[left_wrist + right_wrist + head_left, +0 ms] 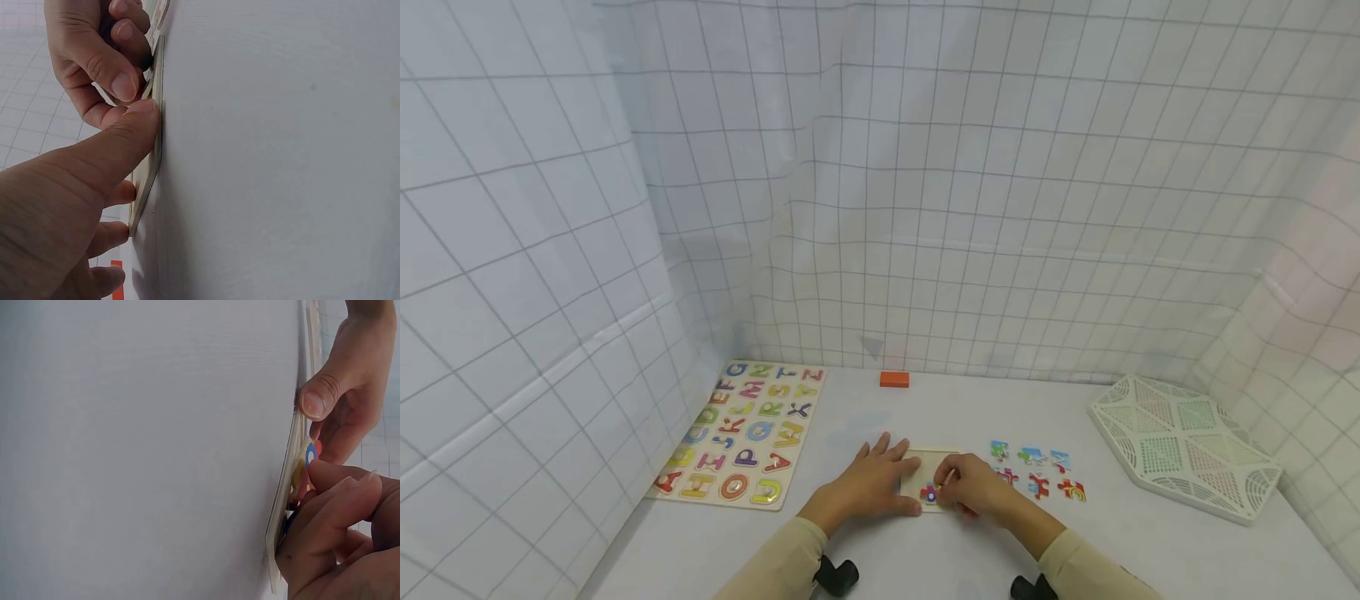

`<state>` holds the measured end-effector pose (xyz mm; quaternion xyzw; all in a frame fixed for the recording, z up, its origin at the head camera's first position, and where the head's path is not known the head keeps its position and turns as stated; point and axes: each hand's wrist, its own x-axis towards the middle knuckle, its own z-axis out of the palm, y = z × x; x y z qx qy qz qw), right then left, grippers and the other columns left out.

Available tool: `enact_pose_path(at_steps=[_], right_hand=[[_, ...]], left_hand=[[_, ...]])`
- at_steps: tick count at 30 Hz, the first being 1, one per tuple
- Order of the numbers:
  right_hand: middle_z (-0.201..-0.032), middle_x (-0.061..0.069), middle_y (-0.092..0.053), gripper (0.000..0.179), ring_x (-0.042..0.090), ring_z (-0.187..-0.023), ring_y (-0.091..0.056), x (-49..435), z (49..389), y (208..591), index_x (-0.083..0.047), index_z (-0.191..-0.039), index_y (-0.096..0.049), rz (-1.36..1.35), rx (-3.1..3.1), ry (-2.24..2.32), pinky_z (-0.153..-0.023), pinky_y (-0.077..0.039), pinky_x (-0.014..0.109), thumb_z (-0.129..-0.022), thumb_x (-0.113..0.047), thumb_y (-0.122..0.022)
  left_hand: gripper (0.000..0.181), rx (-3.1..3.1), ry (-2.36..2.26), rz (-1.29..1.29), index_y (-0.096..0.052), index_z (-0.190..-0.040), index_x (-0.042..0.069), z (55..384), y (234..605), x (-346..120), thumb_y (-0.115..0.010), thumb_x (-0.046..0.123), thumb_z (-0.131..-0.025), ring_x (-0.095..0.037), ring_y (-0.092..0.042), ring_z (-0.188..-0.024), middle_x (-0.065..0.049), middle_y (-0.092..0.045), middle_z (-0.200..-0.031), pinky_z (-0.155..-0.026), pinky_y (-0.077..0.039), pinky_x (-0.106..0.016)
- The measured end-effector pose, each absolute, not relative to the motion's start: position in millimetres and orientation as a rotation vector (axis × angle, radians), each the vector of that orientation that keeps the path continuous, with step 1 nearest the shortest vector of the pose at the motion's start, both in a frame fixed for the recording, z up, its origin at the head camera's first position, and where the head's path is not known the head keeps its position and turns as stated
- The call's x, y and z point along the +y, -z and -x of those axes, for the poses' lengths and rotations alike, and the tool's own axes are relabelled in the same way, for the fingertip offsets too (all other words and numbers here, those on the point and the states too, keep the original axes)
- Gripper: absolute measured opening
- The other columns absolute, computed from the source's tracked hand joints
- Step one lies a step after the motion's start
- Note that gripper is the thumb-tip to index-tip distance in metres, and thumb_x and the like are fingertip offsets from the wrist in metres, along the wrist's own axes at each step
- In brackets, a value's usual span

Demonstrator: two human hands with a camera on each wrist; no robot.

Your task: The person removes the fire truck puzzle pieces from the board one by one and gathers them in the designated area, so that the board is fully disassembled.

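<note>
A shallow wooden puzzle board [928, 461] lies on the table between both hands. My left hand [867, 487] rests at the board's left side with its fingers spread. In the left wrist view, its thumb [140, 122] presses the near edge, while other fingertips touch the far side. My right hand [977, 487] pinches a colourful jigsaw piece [929, 494] low over the board, near its front edge. Blue, red and yellow show on that piece [311, 453] beside the thumb in the right wrist view; curled fingers hide the rest of it.
Several loose jigsaw pieces [1032, 456] lie right of the board. A wooden alphabet board [797, 467] with colourful letters lies at left. An orange-red block [894, 380] sits at the back, and a white perforated plastic tray [1183, 446] at right. Gridded white curtains [940, 208] surround the table.
</note>
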<state>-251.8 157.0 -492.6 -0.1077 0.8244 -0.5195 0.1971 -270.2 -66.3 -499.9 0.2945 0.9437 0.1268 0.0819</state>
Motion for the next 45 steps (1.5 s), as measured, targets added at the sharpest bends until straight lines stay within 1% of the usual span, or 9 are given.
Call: enact_pose_path(at_steps=[6, 13, 19, 26, 30, 36, 40, 45], right_hand=[[-0.068, 0.0, -0.052, 0.014, 0.008, -0.044, -0.04, 155.6, 252.8, 491.4, -0.003, -0.095, -0.061, 0.317, 2.306, 1.479, -0.041, -0.034, 0.021, -0.084, 0.002, -0.068], [-0.075, 0.001, -0.056, 0.008, 0.009, -0.049, -0.044, 158.0, 251.4, 488.6, -0.001, -0.096, -0.062, 0.302, 2.272, 1.522, -0.043, -0.036, 0.021, -0.09, 0.001, -0.067], [-0.079, 0.002, -0.059, 0.005, 0.01, -0.053, -0.044, 162.6, 253.3, 490.0, -0.001, -0.097, -0.065, 0.3, 2.225, 1.566, -0.044, -0.034, 0.021, -0.093, 0.001, -0.065], [-0.081, 0.001, -0.06, 0.008, 0.012, -0.057, -0.045, 175.6, 258.1, 486.1, -0.003, -0.101, -0.066, 0.252, 2.228, 1.588, -0.047, -0.035, 0.022, -0.094, -0.007, -0.067], [-0.082, 0.003, -0.06, 0.013, 0.011, -0.057, -0.044, 197.9, 258.2, 478.6, 0.0, -0.105, -0.065, 0.247, 2.207, 1.605, -0.046, -0.034, 0.021, -0.096, -0.009, -0.066], [-0.085, 0.004, -0.061, 0.019, 0.01, -0.058, -0.043, 248.1, 253.9, 469.6, 0.004, -0.108, -0.063, 0.215, 2.196, 1.595, -0.047, -0.034, 0.019, -0.096, -0.01, -0.064], [-0.088, 0.003, -0.061, 0.023, 0.008, -0.06, -0.044, 284.2, 249.0, 471.1, 0.006, -0.112, -0.061, 0.194, 2.201, 1.59, -0.049, -0.035, 0.019, -0.098, -0.013, -0.063], [-0.086, 0.0, -0.06, 0.024, 0.006, -0.06, -0.045, 322.9, 241.0, 477.8, 0.005, -0.112, -0.061, 0.137, 2.205, 1.585, -0.049, -0.036, 0.018, -0.099, -0.014, -0.063]], left_hand=[[0.077, 2.835, -0.364, -0.9, -0.056, -0.147, 0.023, 269.6, 499.7, -66.3, -0.072, 0.063, -0.084, -0.043, -0.027, -0.152, -0.011, -0.042, -0.16, -0.116, -0.028, -0.066], [0.077, 2.832, -0.377, -0.898, -0.056, -0.147, 0.022, 269.1, 498.8, -66.2, -0.073, 0.063, -0.084, -0.043, -0.027, -0.152, -0.012, -0.042, -0.16, -0.116, -0.027, -0.066], [0.077, 2.823, -0.385, -0.889, -0.056, -0.148, 0.022, 268.7, 498.7, -67.1, -0.071, 0.063, -0.085, -0.042, -0.025, -0.152, -0.011, -0.04, -0.161, -0.117, -0.026, -0.066], [0.077, 2.823, -0.371, -0.881, -0.055, -0.149, 0.023, 268.6, 498.7, -66.6, -0.07, 0.064, -0.086, -0.042, -0.024, -0.153, -0.01, -0.039, -0.162, -0.118, -0.025, -0.066], [0.077, 2.825, -0.36, -0.875, -0.054, -0.149, 0.023, 268.3, 498.7, -66.7, -0.07, 0.064, -0.086, -0.041, -0.024, -0.153, -0.01, -0.039, -0.162, -0.118, -0.024, -0.065], [0.077, 2.83, -0.344, -0.88, -0.054, -0.149, 0.022, 267.6, 499.2, -67.0, -0.071, 0.062, -0.086, -0.042, -0.025, -0.153, -0.01, -0.04, -0.162, -0.118, -0.025, -0.065], [0.077, 2.835, -0.342, -0.892, -0.054, -0.149, 0.022, 267.4, 498.5, -66.9, -0.072, 0.062, -0.086, -0.042, -0.026, -0.152, -0.011, -0.041, -0.161, -0.117, -0.027, -0.065], [0.077, 2.833, -0.343, -0.901, -0.054, -0.149, 0.022, 268.3, 499.1, -66.1, -0.072, 0.062, -0.086, -0.042, -0.027, -0.152, -0.011, -0.041, -0.161, -0.117, -0.027, -0.066]])
